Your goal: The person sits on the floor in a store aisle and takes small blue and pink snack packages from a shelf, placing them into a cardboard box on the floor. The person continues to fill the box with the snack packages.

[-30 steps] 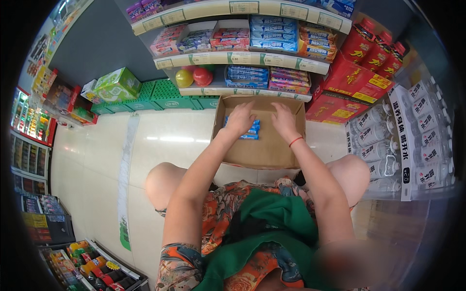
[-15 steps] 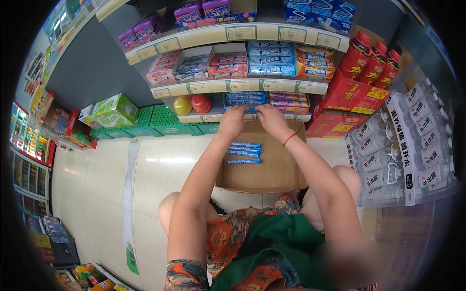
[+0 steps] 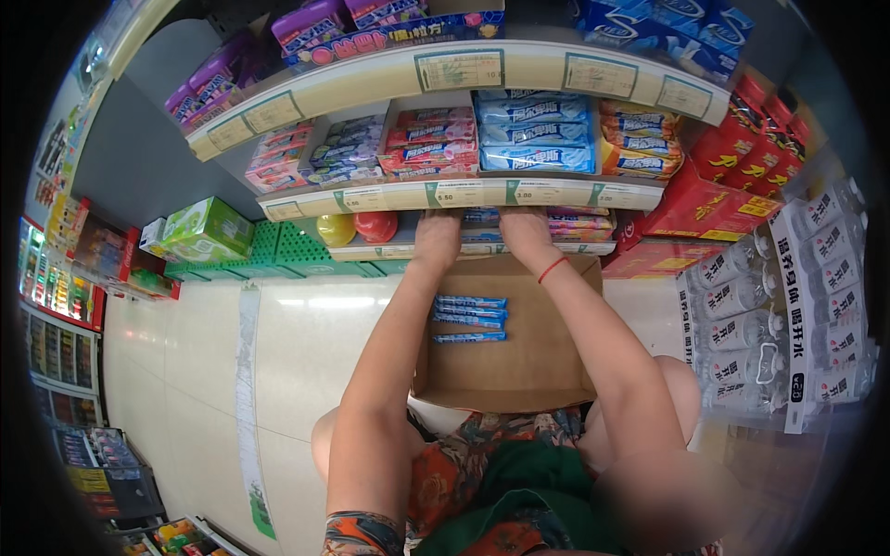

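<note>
Grip: can't tell, as shelf (image 3: 556, 193) partly hides left hand (image 3: 438, 239) and right hand (image 3: 527, 233) beyond cardboard carton (image 3: 542, 347), so blind fumbling might drop blue candy sticks (image 3: 480, 215) into it.

**I'm Inside a Shop**

I'm in a shop, a small supermarket by the look of it. Ahead of me, tiered shelves (image 3: 371, 86) carry price labels (image 3: 459, 69) along their front edges, and above those edges sit rows of wrapped sweets (image 3: 536, 134), many alike, grouped by colour. To my right I have tall red bottles (image 3: 753, 141) above stacked red cartons (image 3: 681, 202), and near them clear bottles (image 3: 731, 298) ranked one behind another. Crowded racks (image 3: 56, 341) stand at my far left, their goods too small to tell apart. A pale, glossy tiled floor (image 3: 324, 361) runs between.
</note>
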Available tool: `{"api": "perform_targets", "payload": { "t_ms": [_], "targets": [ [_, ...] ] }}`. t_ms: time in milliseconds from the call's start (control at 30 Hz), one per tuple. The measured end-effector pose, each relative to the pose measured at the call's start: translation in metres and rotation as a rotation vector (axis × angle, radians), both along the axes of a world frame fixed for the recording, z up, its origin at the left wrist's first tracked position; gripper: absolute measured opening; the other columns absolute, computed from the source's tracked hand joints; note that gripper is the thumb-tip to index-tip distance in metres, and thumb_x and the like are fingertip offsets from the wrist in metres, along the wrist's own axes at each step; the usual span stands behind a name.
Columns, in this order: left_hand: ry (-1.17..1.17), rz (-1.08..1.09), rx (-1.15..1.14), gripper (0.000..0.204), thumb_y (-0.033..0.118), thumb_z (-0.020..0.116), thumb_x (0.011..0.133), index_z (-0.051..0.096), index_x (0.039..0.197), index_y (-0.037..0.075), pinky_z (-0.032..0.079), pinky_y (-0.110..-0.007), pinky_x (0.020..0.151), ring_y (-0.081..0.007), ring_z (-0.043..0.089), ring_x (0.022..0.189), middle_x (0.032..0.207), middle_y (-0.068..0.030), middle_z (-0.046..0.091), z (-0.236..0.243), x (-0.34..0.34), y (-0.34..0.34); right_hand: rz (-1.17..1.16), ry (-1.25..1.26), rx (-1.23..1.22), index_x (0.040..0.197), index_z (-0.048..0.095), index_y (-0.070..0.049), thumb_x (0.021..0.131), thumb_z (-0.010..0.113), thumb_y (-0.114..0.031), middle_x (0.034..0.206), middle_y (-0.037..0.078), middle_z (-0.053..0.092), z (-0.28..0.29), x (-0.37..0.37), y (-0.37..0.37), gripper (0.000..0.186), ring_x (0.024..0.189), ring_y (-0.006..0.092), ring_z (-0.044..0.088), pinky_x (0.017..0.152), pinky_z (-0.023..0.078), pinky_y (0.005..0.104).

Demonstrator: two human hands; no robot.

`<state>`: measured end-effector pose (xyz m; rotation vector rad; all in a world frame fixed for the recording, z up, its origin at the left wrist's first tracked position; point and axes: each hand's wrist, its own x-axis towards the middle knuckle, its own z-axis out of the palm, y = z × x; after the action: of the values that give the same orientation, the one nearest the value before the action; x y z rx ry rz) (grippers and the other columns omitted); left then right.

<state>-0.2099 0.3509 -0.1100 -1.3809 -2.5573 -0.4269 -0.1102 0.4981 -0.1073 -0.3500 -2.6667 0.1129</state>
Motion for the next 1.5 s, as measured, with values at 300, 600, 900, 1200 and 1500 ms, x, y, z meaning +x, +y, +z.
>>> {"api": "perform_targets", "payload": {
  "t_ms": [300,600,900,1200,1500],
  "targets": [
    [0.137,0.02,0.153,0.049,0.009,0.05,0.081,0.043,0.13,0.006,0.033,-0.045,0.101,-0.0353,0.042,0.121,0.13,-0.0186,0.045,-0.031,-0.027,0.009,-0.064,0.011,-0.04,0.111,0.057,-0.003,0.083,0.046,-0.01,0.114,0.02,0.057,-0.024,-0.02,0.007,0.031,0.108,0.0357,0.052,0.093,0.038,0.0508],
    [0.129,0.016,0.026,0.058,0.002,0.053,0.074,0.041,0.131,0.005,0.035,-0.043,0.1,-0.0376,0.043,0.118,0.129,-0.0214,0.044,0.006,-0.01,-0.008,0.023,0.078,-0.129,0.095,0.064,-0.005,0.078,0.056,-0.014,0.095,0.02,0.063,0.009,0.004,-0.003,0.021,0.097,0.0346,0.058,0.085,0.042,0.0483],
    [0.082,-0.165,0.261,0.023,0.003,0.056,0.078,0.058,0.101,0.007,0.045,-0.039,0.074,-0.0304,0.052,0.086,0.093,-0.0099,0.053,0.04,0.046,-0.056,0.22,0.213,-0.097,0.092,0.063,-0.007,0.071,0.067,-0.009,0.093,0.008,0.054,0.043,0.064,-0.029,0.021,0.095,0.0273,0.05,0.092,0.037,0.0425],
    [-0.205,-0.179,-0.022,0.027,0.008,0.062,0.074,0.06,0.101,0.011,0.047,-0.039,0.081,-0.0304,0.054,0.094,0.095,-0.0106,0.056,-0.008,0.087,-0.1,0.294,0.009,-0.173,0.09,0.061,-0.009,0.075,0.065,-0.011,0.09,0.007,0.053,-0.014,0.12,-0.066,0.016,0.092,0.025,0.051,0.081,0.045,0.0374],
    [-0.497,-0.088,-0.487,0.023,0.007,0.058,0.076,0.067,0.095,0.013,0.049,-0.04,0.083,-0.0297,0.061,0.098,0.102,-0.0132,0.064,-0.098,0.131,-0.122,0.293,-0.49,-0.323,0.093,0.061,-0.008,0.074,0.064,-0.012,0.098,0.012,0.057,-0.097,0.159,-0.107,0.02,0.099,0.0304,0.055,0.083,0.047,0.0403]
  ]
}}
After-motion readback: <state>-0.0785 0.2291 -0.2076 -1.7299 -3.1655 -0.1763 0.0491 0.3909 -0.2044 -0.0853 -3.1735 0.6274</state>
